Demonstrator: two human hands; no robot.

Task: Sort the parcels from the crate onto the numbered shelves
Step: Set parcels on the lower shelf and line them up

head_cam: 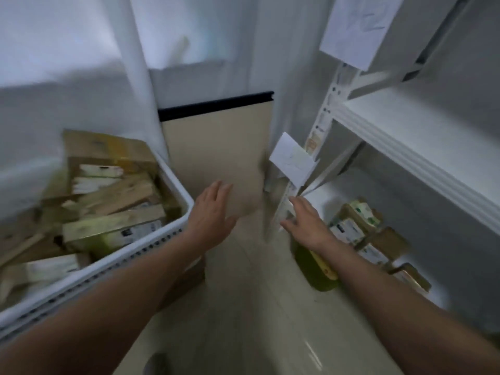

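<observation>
A white plastic crate at the left is piled with several cardboard parcels bearing white labels. My left hand hovers beside the crate's right rim, fingers straight, holding nothing. My right hand is spread flat in front of the white shelf rack's post, also empty. Several parcels lie on the bottom shelf just right of that hand. A paper label hangs on the post at the lower shelf and another paper label higher up. The whole picture is motion-blurred.
The middle shelf board of the rack juts out on the right. A beige panel with a black top edge stands against the white wall ahead. A green and yellow object lies on the glossy tiled floor under my right wrist.
</observation>
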